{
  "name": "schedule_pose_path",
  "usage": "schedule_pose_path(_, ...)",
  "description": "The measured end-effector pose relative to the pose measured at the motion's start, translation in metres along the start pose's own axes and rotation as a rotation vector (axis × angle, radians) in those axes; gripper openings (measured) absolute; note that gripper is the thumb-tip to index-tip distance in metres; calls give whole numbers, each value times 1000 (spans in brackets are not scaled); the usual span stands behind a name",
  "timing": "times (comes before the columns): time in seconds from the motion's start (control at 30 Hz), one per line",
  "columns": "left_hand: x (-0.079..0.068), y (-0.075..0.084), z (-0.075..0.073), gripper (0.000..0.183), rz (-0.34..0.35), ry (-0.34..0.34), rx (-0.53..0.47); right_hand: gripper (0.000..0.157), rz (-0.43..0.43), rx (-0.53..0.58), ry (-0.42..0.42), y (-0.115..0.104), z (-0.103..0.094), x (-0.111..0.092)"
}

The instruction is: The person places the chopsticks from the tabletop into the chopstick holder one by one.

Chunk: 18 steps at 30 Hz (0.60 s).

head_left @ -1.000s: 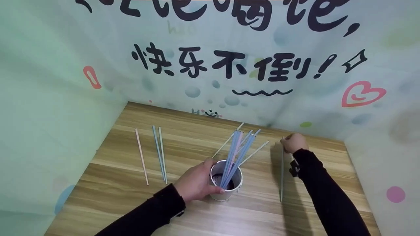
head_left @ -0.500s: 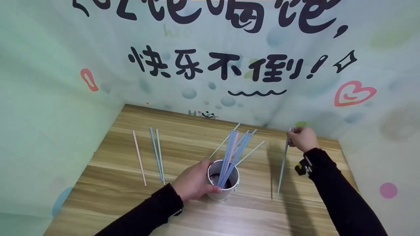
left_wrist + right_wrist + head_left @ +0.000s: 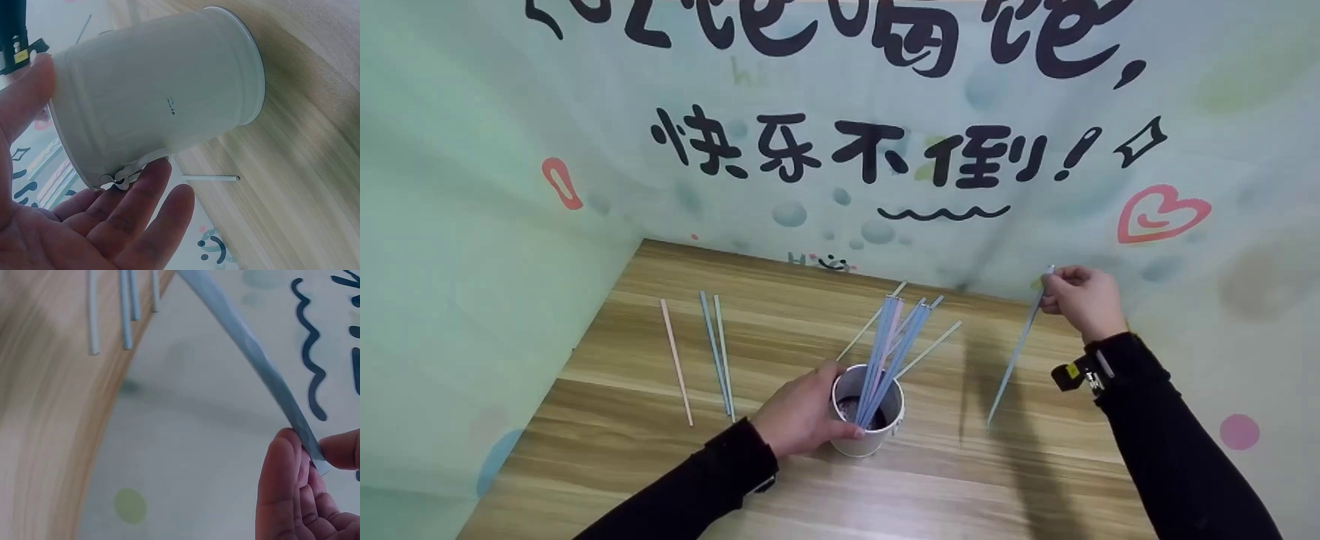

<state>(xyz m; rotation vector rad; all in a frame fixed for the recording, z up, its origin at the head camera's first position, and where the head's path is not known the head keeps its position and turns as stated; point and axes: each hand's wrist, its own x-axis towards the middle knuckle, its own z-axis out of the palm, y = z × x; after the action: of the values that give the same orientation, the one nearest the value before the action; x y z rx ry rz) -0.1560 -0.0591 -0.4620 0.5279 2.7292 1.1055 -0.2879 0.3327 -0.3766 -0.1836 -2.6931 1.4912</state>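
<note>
My left hand [image 3: 802, 412] grips a small white pail [image 3: 857, 448] by its side, thumb at the rim. In the left wrist view, fingers reach round the pail [image 3: 163, 84] by its handle fitting. Several blue straws and a pink one [image 3: 877, 360] lean inside it, tops toward the wall. To the right, my right hand [image 3: 1084, 300] pinches a light blue straw [image 3: 1018, 352] near its upper end. This straw slants down to the left, raised off the table. In the right wrist view, thumb and fingertips hold the straw [image 3: 247, 349] by its end.
On the wooden table's [image 3: 607, 450] left lie a pink straw [image 3: 676, 364], a blue straw [image 3: 715, 349] and a pale green straw [image 3: 724, 352]. Pale straws [image 3: 931, 349] lie behind the pail. Printed cloth walls [image 3: 810, 217] border the table at the back and sides.
My right hand has lifted the light blue straw from the table and moved it up and to the right, tilting it. The left hand stays on the pail.
</note>
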Motion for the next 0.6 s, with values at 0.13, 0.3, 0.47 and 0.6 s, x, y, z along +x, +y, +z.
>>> schedule_pose_path(0.13,0,0,0,88,0,0,1,31,-15,37,31,-11,-4,-4)
schedule_pose_path(0.3,0,0,0,84,-7,-2,6,27,-12,110,52,-26,-5,-11)
schedule_pose_path(0.47,0,0,0,82,-5,-1,13,31,-9,132,82,-42,-2,-20)
schedule_pose_path(0.6,0,0,0,80,0,0,9,32,-28,163,74,-56,3,-26)
